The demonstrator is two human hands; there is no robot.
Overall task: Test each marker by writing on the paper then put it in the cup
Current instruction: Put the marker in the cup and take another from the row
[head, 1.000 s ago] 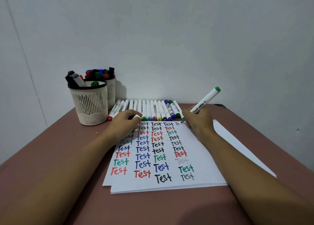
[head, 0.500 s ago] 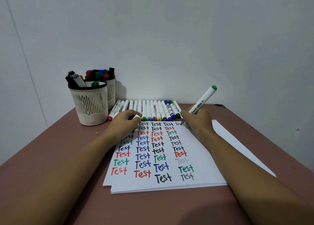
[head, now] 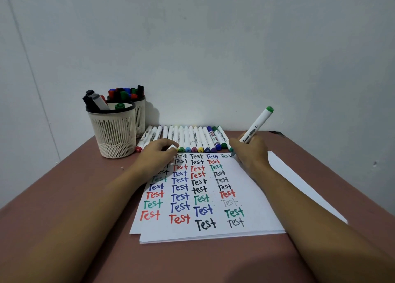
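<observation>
Grip: your right hand pinches the green marker low on its barrel, fingers curled tight round it, green end tilted up and to the right.
Tip: it touches the paper at the far right corner, at the end of a word that so far reads "Tes".
Other hand: your left hand rests on the far left corner of the paper, fingers curled round a small white piece; whether that is the marker's cap cannot be told.
Barrel print: black lettering along the green marker seems to read "Smooth"; the smaller print beyond it is too fine to read.
Writing on the paper: four columns of the word "Test" in black, red, blue and green, with one faint grey "Test" low in the right column.
Hidden words: your left hand and wrist cover the upper part of the left column, where only letter ends show.
Row of markers: white barrels lie side by side just beyond the paper, coloured ends toward you; their labels are too small to read.
Front cup: a cream slatted cup stands left of the row, holding a few dark markers and a green-ended one.
Rear cup: half hidden behind the front cup, packed with markers.
Loose sheet: it juts out from under the paper at the right, on the brown table.
</observation>
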